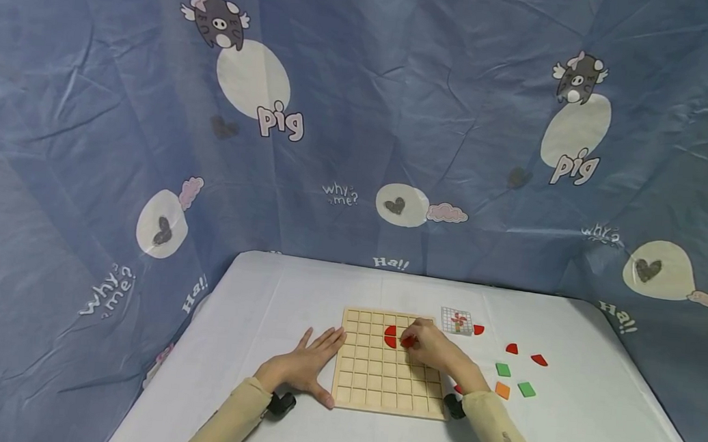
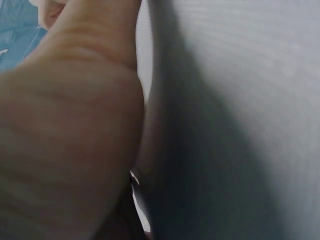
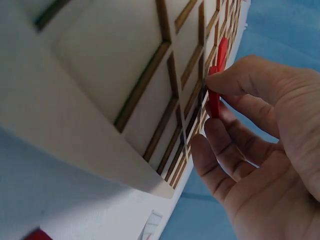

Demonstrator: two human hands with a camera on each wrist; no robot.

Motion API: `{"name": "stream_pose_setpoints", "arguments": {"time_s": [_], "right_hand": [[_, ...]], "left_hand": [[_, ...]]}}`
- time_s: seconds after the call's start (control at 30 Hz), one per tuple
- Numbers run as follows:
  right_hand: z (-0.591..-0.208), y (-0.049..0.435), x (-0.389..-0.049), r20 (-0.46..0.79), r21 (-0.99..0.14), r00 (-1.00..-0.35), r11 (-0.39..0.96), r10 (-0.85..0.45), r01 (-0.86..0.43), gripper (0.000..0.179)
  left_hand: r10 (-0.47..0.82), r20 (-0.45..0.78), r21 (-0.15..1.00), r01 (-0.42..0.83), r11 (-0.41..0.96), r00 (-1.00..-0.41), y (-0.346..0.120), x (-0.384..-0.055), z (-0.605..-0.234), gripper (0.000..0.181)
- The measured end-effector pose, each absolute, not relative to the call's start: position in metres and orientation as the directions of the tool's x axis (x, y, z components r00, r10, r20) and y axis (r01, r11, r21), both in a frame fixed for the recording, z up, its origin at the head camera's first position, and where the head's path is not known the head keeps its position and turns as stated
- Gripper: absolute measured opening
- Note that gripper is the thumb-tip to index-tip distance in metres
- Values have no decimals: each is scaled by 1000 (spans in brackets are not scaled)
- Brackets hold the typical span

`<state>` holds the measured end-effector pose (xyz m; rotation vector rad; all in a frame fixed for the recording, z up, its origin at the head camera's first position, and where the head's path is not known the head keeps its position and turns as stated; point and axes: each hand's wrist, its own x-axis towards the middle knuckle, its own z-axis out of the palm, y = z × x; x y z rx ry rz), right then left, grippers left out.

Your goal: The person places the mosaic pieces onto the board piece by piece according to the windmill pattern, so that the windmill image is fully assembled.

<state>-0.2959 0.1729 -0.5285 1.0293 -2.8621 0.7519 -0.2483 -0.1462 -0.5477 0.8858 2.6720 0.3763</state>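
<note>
A wooden grid board (image 1: 374, 380) with square cells lies on the white table. Two red quarter-circle pieces, the upper one (image 1: 391, 330) and the lower one (image 1: 391, 342), sit in neighbouring cells near its upper middle. Just right of them, my right hand (image 1: 434, 344) pinches another red piece (image 3: 214, 97) between thumb and fingers, close against the board. Spread flat on the table, my left hand (image 1: 307, 367) has its fingertips at the board's left edge. The left wrist view shows mostly the blurred wrist (image 2: 70, 125) and table.
A small pattern card (image 1: 456, 321) lies beyond the board's upper right. Loose red pieces (image 1: 511, 348), green squares (image 1: 503, 370) and an orange square (image 1: 502, 390) are scattered to the right. One red piece (image 1: 458, 389) shows partly beside the right forearm. A blue printed curtain (image 1: 359, 146) hangs behind the table.
</note>
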Motion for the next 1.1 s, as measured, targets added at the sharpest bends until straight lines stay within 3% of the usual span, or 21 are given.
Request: {"name": "stream_pose_setpoints", "arguments": {"time_s": [0.2, 0.53, 1.1], "right_hand": [[-529, 171, -296, 178, -414, -763, 656, -621, -631, 24], [-524, 170, -292, 102, -428, -784, 685, -612, -590, 29], [-528, 173, -295, 152, -434, -792, 680, -591, -591, 30]], "left_hand": [[617, -199, 338, 538, 772, -761, -146, -248, -547, 137], [616, -195, 325, 542, 775, -764, -146, -249, -548, 137], [621, -193, 338, 542, 769, -760, -145, -247, -544, 136]]}}
